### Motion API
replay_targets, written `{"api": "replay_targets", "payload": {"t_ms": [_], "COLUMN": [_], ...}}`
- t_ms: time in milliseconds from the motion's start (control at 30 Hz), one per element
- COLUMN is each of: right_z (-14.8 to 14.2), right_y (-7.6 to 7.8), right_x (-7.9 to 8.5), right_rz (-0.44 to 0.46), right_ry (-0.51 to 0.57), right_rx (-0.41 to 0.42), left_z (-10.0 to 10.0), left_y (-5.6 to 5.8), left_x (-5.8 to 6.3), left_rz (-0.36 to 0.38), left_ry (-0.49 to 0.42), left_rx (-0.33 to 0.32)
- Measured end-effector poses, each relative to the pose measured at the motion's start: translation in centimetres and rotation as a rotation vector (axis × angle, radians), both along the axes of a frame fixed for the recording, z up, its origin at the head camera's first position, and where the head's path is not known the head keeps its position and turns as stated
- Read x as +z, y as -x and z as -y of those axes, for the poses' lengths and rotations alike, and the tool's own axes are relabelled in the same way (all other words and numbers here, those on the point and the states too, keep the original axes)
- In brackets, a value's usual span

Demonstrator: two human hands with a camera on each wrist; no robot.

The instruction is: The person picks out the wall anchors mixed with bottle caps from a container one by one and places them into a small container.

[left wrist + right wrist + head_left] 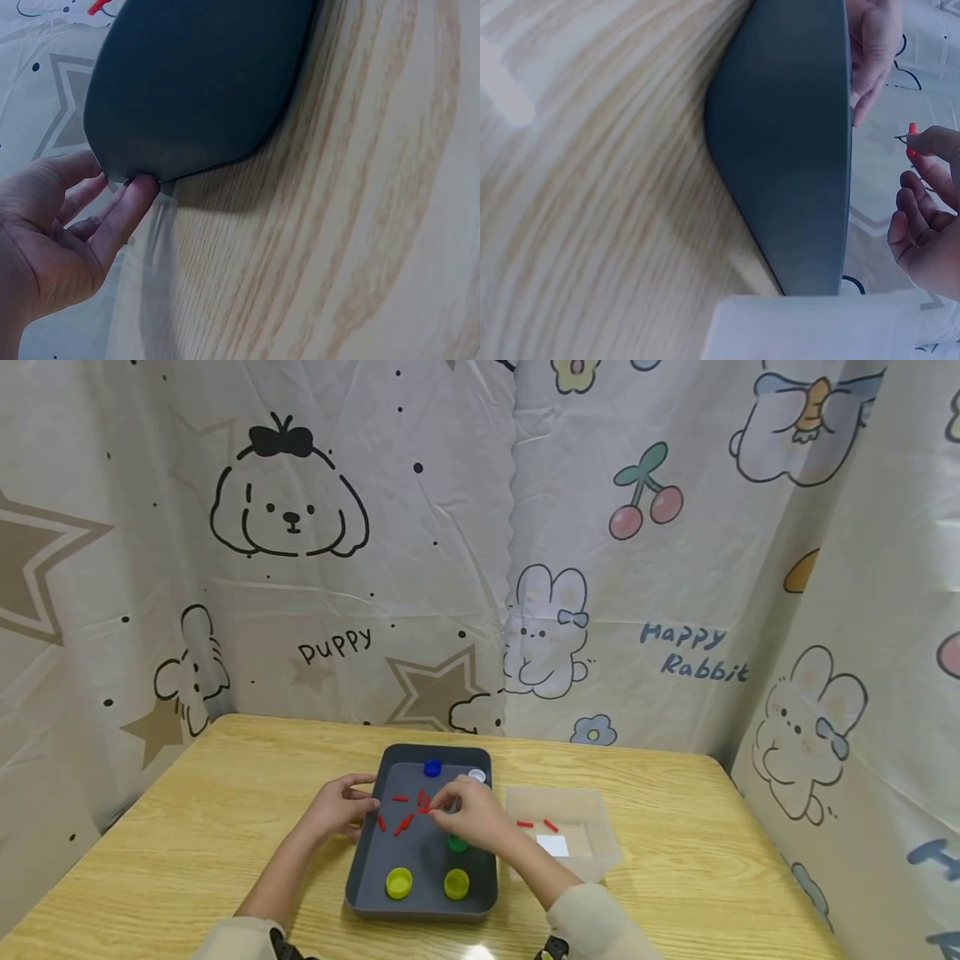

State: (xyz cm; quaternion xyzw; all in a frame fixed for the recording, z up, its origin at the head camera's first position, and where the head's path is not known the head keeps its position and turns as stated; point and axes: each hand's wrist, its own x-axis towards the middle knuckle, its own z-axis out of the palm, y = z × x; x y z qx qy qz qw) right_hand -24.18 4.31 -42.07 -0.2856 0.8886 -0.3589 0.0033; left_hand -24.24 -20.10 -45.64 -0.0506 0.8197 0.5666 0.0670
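Note:
A dark grey tray (pixel 420 857) lies on the table, and my left hand (pixel 335 807) holds its left side, thumb at the rim and fingers against the outer wall. Over the tray's middle, my right hand (pixel 474 814) pinches a short red stick (pixel 912 139) between thumb and forefinger. Several more red sticks (pixel 400 798) are scattered on the tray floor below. Around them stand a blue cap (pixel 432 768), a white cap (pixel 477 775) and a green cap (pixel 457 843) partly hidden by the right hand. Two yellow caps, one left (pixel 399 883) and one right (pixel 456 885), sit near the front.
Right of the tray stands a translucent plastic box (pixel 604 839). Inside it are two red sticks, one of them (pixel 551 826) slanted, and a white square (pixel 552 845). The wooden table (pixel 675 860) backs onto a printed curtain (pixel 442 527).

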Motion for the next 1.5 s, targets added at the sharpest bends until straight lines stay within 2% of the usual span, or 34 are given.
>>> {"api": "replay_targets", "payload": {"t_ms": [433,967,1333,1500], "right_z": [-1.8,-4.2,-5.8,-6.6], "right_y": [-0.3,-0.4,-0.4,-0.2], "right_x": [0.7,1.1,1.1,1.2], "right_rz": [0.004,0.008,0.003,0.001], "right_ry": [0.015,0.017,0.023,0.028], "right_rx": [0.0,-0.073,-0.138,-0.176], "left_z": [0.1,0.1,0.1,0.1], "left_y": [0.2,0.2,-0.1,0.1], "left_x": [-0.3,-0.3,-0.3,-0.3], "left_rz": [0.003,0.003,0.008,0.001], "left_ry": [-0.01,0.007,-0.01,-0.022], "left_rx": [0.002,-0.008,0.001,-0.012]}}
